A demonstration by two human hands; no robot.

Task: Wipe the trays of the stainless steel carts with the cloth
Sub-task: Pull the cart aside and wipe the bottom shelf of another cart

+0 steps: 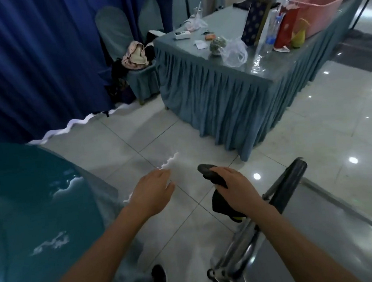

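Dark cloth (218,191) hangs bunched from my right hand (232,181), whose fingers curl round it above the floor tiles (202,139), just left of the cart handle (290,181). I see the stainless steel cart (322,248) at lower right, its flat top tray under my right forearm and its black-gripped handle slanting up beside the cloth. My left hand (153,190) floats near the cloth but apart from it, fingers loose and slightly bent, holding nothing. A round teal table (30,208) fills the lower left. Farther off stands a skirted table (232,88) with a pink bin (317,10), bottles and bags, and a blue curtain (30,64) behind.
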